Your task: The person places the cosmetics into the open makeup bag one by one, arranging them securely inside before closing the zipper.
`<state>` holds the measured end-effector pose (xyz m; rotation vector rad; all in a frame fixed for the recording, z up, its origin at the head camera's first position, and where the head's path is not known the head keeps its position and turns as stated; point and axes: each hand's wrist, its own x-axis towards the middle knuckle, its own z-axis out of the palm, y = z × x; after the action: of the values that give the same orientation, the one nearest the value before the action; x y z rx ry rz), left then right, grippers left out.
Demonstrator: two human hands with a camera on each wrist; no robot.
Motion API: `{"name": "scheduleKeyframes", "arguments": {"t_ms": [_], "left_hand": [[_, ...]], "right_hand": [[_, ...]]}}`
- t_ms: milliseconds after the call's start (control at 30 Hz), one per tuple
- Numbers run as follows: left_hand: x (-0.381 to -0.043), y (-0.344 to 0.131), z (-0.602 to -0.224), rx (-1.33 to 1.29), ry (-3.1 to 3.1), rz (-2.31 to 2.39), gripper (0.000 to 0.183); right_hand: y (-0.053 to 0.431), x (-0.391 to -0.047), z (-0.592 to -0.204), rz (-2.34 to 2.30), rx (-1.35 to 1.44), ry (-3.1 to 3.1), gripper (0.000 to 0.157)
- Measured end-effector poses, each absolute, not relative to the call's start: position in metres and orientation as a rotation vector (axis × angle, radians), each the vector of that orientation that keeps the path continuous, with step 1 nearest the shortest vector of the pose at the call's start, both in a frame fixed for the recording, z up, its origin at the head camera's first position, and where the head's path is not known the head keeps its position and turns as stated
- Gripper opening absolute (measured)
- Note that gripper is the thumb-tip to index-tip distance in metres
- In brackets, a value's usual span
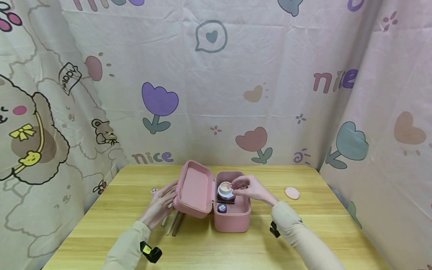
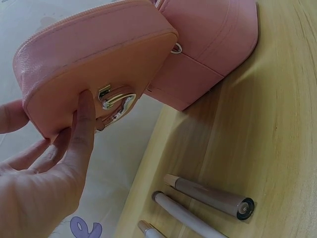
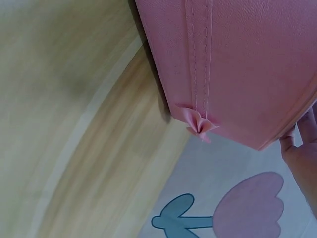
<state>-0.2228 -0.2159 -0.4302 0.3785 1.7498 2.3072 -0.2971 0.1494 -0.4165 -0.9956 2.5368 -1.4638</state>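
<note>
We can pass over table (image 1: 202,247) on near side of pink case (image 1: 232,224), between sleeves (image 1: 302,230). Left: raised lid (image 1: 195,189), left hand (image 1: 158,205), pens (image 1: 176,225) block us. Inside: near right corner free; containers (image 1: 225,195), right hand (image 1: 250,187) obstruct far part.

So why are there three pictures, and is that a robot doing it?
No robot here, just a person's own two hands. The big picture comes from a camera worn on the head, looking forward and down. The other two come from little cameras worn on the wrists, so the pink case looks very close there.

The pink case stands on a wooden-looking table with its lid open. The left hand holds that lid. The right hand is over the open case, its fingertips at a small round container; whether it grips it is hard to tell. A dark little jar is inside too. Slim tubes and a round pink pad lie on the table.
</note>
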Motion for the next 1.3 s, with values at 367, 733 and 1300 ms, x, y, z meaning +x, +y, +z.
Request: {"name": "scheduleKeyframes", "arguments": {"t_ms": [367, 733, 1300], "left_hand": [[-0.223, -0.216, -0.43, 0.384, 1.736, 2.309, 0.066], [-0.222, -0.217, -0.431, 0.405, 1.736, 2.296, 0.065], [-0.222, -0.216, -0.431, 0.382, 1.763, 2.292, 0.066]], "right_hand": [[0.18, -0.292, -0.431, -1.944, -0.9, 2.646, 0.03], [0.236, -0.29, -0.452, -2.024, -0.31, 2.921, 0.049], [0.288, -0.286, -0.471, -1.503, 0.437, 3.039, 0.09]]}}
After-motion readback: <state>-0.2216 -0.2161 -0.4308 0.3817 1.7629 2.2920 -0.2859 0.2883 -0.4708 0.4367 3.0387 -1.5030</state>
